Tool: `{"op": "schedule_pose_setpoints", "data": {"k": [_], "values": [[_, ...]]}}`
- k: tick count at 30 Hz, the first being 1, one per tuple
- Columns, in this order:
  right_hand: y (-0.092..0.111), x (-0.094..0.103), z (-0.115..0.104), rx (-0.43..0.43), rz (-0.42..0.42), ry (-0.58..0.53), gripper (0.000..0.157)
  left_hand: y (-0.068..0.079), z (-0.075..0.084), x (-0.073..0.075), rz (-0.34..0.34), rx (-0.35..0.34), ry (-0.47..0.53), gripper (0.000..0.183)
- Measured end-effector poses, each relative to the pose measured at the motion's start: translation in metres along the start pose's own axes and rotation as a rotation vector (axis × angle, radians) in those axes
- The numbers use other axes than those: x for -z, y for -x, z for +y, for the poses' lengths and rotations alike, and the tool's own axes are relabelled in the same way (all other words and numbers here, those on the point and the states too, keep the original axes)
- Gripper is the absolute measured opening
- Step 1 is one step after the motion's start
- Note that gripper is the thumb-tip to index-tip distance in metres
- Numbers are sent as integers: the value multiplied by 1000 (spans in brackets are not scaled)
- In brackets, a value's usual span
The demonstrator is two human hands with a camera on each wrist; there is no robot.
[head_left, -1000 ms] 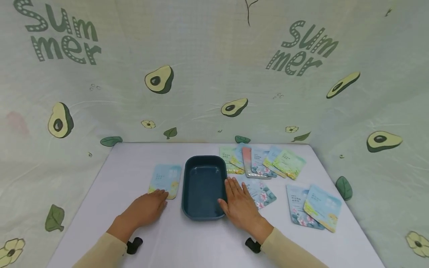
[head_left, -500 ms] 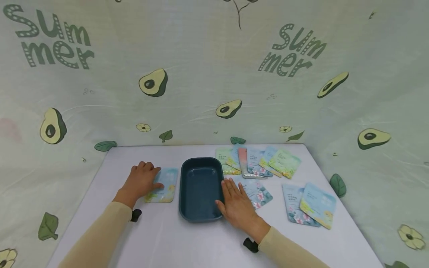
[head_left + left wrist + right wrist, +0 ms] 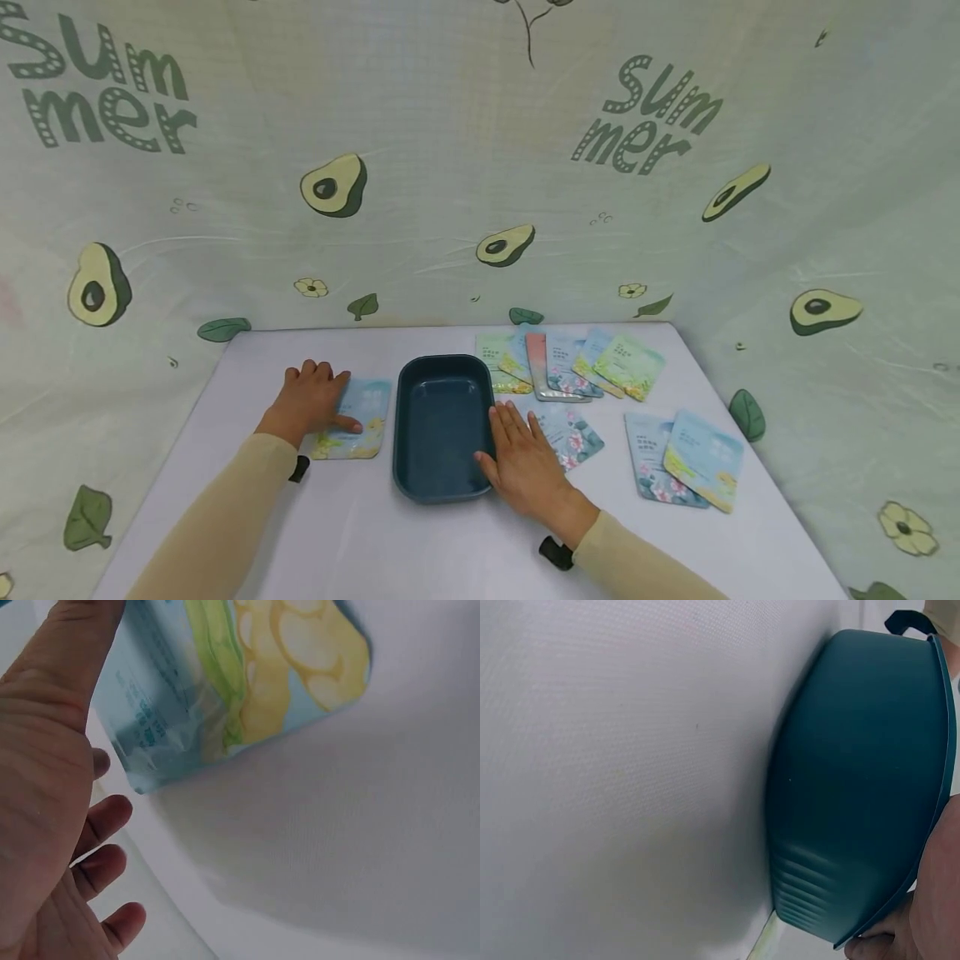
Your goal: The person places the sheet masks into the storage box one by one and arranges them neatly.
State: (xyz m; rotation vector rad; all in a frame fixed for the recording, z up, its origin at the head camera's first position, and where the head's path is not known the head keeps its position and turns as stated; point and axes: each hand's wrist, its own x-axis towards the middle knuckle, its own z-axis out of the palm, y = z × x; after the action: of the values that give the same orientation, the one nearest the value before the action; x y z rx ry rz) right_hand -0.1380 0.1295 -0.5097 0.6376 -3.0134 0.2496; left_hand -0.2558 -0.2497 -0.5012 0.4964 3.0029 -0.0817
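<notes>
A pale blue-and-yellow sheet mask sachet (image 3: 369,417) lies flat to the left of a dark teal rectangular bin (image 3: 442,497). My left hand (image 3: 303,406) is over the sachet's left side, thumb stretched across its printed face. In the left wrist view the other fingers, loosely bent, show beyond the edge of the sachet (image 3: 292,675). Straight fingers of my right hand (image 3: 531,471) rest along the bin's right rim. The right wrist view shows the outer wall of the bin (image 3: 855,765). Beneath and beyond that hand lies a floral sachet (image 3: 576,435), partly hidden.
Several overlapping sachets (image 3: 630,367) lie at the back right of the white table (image 3: 360,533), with a pink-and-silver packet (image 3: 537,358) among them. Two more sachets (image 3: 705,458) overlap at the right. A printed cloth (image 3: 420,125) hangs behind the table.
My left hand has moved from the sachet's front edge up and round to its left side, with the thumb now over it. The right hand stays at the bin. The head view has shifted slightly.
</notes>
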Motion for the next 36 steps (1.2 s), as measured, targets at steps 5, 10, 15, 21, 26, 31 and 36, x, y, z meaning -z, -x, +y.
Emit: {"op": "schedule_pose_setpoints", "data": {"k": [5,10,15,21,26,31,36], "values": [[0,-1,0,-4,6,-3,75,1,-3,1,-33,17,32,110],[-1,-3,0,1,11,-6,76,-1,-7,-4,10,44,42,111],[-1,-3,0,1,5,-10,76,-2,-9,-8,57,70,46,113],[-1,-1,1,-4,0,-23,76,2,-5,-6,134,93,53,115],[-1,-1,1,-7,-8,-32,77,7,-1,-3,226,110,49,112],[0,-1,1,-7,-10,-33,77,11,2,-3,324,100,27,109],[0,0,1,-2,-6,-26,77,15,2,-7,444,71,40,104]]}}
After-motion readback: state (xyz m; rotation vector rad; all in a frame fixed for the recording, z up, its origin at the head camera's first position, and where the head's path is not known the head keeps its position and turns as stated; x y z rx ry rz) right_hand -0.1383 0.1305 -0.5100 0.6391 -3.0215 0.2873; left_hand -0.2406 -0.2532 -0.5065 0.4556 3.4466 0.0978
